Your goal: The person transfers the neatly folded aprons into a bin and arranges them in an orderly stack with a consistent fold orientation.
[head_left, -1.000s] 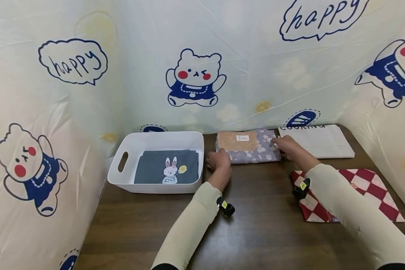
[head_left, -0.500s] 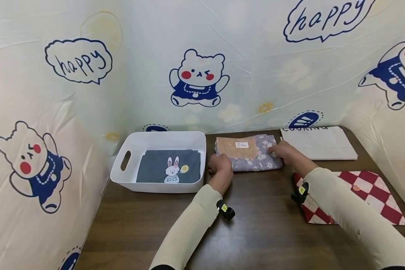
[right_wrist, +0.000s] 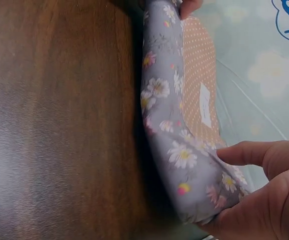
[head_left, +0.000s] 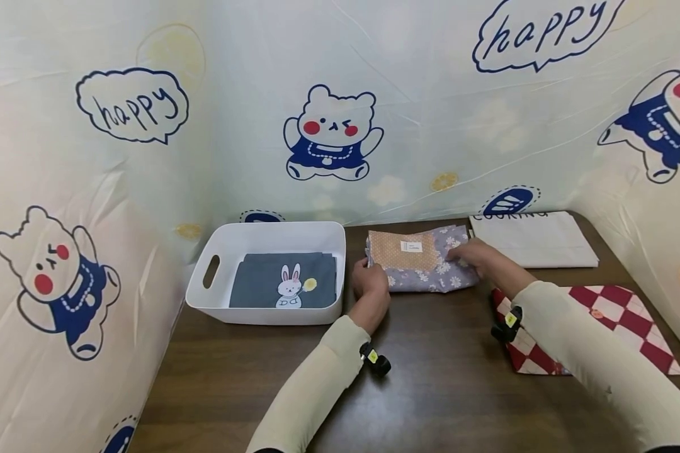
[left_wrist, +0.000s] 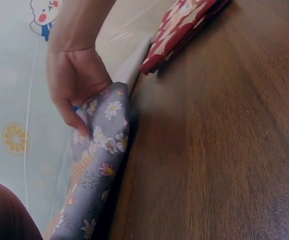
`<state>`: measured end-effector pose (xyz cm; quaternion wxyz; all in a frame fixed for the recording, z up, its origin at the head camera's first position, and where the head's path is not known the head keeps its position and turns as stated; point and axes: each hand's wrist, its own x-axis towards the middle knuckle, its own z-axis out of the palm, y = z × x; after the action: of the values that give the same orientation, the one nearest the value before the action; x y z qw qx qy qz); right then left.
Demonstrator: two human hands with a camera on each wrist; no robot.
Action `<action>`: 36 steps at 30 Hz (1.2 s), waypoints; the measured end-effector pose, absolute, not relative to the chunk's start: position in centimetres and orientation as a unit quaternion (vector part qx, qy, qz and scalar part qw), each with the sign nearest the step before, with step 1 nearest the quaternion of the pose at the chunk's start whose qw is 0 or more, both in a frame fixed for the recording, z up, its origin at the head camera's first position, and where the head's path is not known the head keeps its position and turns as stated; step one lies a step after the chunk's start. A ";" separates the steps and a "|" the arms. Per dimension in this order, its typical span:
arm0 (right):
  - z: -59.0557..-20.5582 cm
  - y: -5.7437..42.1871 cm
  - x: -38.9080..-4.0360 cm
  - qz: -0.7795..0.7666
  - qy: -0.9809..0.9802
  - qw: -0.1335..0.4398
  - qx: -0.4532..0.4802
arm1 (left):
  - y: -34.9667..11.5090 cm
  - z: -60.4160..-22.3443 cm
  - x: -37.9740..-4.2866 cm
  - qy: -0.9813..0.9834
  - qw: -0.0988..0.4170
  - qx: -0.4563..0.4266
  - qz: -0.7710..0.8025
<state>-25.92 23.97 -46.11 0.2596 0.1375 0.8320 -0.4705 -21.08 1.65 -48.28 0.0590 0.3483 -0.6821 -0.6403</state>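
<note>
Head view: both hands (head_left: 371, 286) (head_left: 478, 257) pinch floral cloth (head_left: 422, 259), opposite ends.

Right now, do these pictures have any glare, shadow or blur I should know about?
Head view: mostly clear, with a soft sheen on the brown table. Left wrist view: the right hand looks slightly soft, the left hand dark in the lower-left corner. Right wrist view: pale glare at the table's left, dark shadow along the floral cloth.
</note>
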 end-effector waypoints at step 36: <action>-42.7 28.6 -22.4 -0.671 0.667 0.293 0.138 | 0.0 -41.7 -17.5 -0.678 -0.081 0.183 -0.708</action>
<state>-22.38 28.62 -42.73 0.2930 0.1379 0.6671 -0.6709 -17.48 -0.02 -41.75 -0.0810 0.1829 -0.6776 -0.7077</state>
